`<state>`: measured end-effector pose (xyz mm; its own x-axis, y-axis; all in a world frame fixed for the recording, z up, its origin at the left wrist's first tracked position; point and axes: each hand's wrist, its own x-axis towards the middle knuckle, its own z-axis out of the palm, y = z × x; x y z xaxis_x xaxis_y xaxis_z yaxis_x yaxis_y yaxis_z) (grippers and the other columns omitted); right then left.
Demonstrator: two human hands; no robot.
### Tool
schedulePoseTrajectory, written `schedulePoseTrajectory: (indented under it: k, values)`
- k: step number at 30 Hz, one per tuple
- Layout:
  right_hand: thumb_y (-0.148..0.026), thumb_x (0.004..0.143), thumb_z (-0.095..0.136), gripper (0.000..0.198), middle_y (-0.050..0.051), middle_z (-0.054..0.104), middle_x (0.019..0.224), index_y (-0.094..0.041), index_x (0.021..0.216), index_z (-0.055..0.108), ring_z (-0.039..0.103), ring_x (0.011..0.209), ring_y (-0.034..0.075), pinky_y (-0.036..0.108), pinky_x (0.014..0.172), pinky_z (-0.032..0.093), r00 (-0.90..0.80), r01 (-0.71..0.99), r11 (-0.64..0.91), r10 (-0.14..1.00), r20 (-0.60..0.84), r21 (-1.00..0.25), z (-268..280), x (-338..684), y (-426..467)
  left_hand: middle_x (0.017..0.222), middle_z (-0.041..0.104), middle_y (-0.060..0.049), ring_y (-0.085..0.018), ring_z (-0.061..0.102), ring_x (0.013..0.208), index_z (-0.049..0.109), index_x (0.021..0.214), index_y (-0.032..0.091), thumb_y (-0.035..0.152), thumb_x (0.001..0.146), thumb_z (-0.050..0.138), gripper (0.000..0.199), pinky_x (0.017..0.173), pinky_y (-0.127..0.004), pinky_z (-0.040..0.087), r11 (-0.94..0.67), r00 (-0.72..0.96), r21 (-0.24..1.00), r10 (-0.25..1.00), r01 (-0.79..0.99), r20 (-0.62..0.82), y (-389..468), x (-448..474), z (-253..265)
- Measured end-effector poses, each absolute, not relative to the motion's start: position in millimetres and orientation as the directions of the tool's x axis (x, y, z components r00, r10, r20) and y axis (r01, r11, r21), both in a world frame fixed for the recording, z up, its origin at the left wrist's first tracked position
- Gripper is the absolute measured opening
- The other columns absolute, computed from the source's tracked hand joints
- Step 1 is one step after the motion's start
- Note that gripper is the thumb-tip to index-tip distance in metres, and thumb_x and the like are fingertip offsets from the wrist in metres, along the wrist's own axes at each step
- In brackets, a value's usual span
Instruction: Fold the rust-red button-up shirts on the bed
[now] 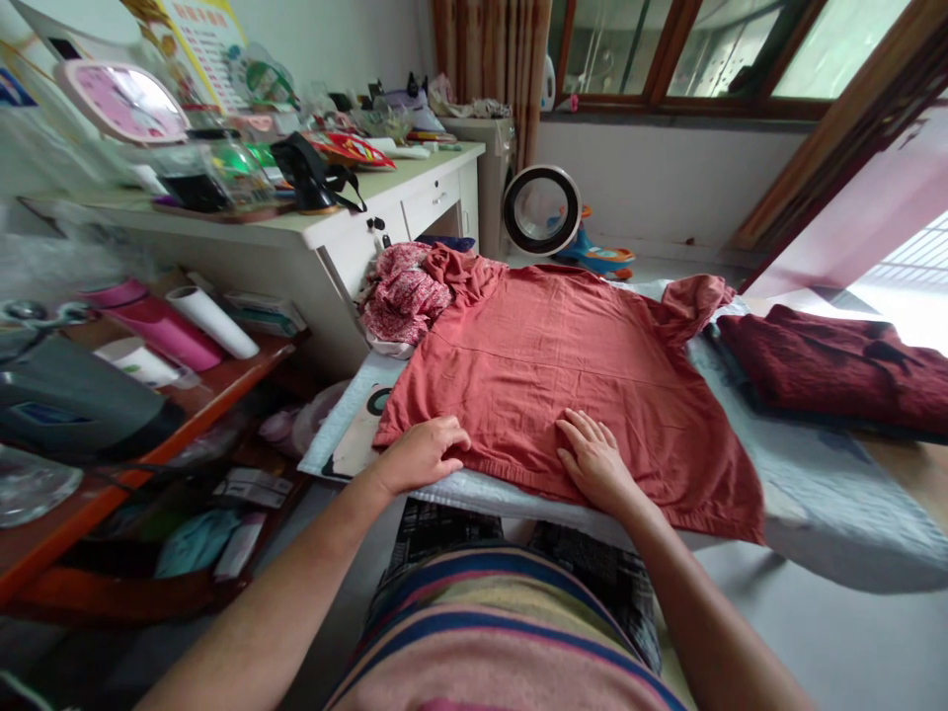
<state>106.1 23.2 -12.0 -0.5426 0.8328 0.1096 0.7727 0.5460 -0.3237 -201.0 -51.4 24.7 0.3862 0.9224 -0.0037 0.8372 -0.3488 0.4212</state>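
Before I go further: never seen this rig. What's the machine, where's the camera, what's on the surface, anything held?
No machine: these are a person's two bare hands. There is one picture, from a camera worn on the head, looking forward and down, hence the striped top at the bottom. A red garment lies spread over a pale blue cloth. Beyond its left side is a patterned bundle; to its right, a dark red pile. The right hand rests flat on the garment, holding nothing. The left hand is by the near hem, fingers curled; whether it pinches the fabric, I can't tell.
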Motion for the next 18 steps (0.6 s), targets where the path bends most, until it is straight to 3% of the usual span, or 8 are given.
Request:
schedulePoseTrajectory:
  k: [6, 9, 12, 18]
  values:
    - [-0.020, 0.093, 0.043, 0.042, 0.008, 0.046, 0.150, -0.022, 0.133, 0.057, 0.032, 0.144, 0.023, 0.049, 0.116, 0.029, -0.707, 0.550, 0.713, 0.675, 0.212, -0.435, 2.8, 71.0, 19.4, 0.100, 0.063, -0.005, -0.023, 0.055, 0.099, 0.067, 0.101, 0.021, 0.018, 0.078, 0.065, 0.023, 0.093, -0.035, 0.043, -0.405, 0.417, 0.312, 0.908, 0.859, 0.030, -52.7, -194.3, 23.0]
    - [-0.021, 0.095, 0.043, 0.041, 0.003, 0.046, 0.150, -0.028, 0.131, 0.060, 0.031, 0.144, 0.024, 0.051, 0.116, 0.027, -0.778, 0.512, 0.746, 0.613, 0.139, -0.426, 3.2, 55.2, 16.5, 0.100, 0.063, -0.005, -0.022, 0.056, 0.098, 0.066, 0.103, 0.021, 0.010, 0.078, 0.059, 0.028, 0.092, -0.034, 0.044, -0.426, 0.434, 0.273, 0.900, 0.862, 0.036, -54.5, -190.6, 22.6]
    - [-0.026, 0.095, 0.047, 0.042, 0.003, 0.046, 0.151, -0.028, 0.135, 0.057, 0.031, 0.144, 0.026, 0.053, 0.117, 0.023, -0.795, 0.532, 0.748, 0.603, 0.071, -0.396, -1.5, 49.3, 15.2, 0.100, 0.063, -0.005, -0.021, 0.056, 0.097, 0.064, 0.104, 0.022, 0.003, 0.076, 0.054, 0.035, 0.090, -0.034, 0.045, -0.419, 0.420, 0.223, 0.906, 0.880, 0.041, -58.8, -187.5, 21.8]
    - [-0.031, 0.095, 0.049, 0.044, 0.003, 0.042, 0.153, -0.029, 0.139, 0.053, 0.031, 0.144, 0.024, 0.050, 0.118, 0.021, -0.774, 0.559, 0.743, 0.627, 0.088, -0.368, -8.3, 49.1, 15.3, 0.107, 0.062, -0.005, -0.022, 0.056, 0.102, 0.059, 0.110, 0.023, -0.002, 0.074, 0.053, 0.044, 0.090, -0.035, 0.045, -0.412, 0.413, 0.200, 0.910, 0.889, 0.037, -64.0, -185.8, 22.3]
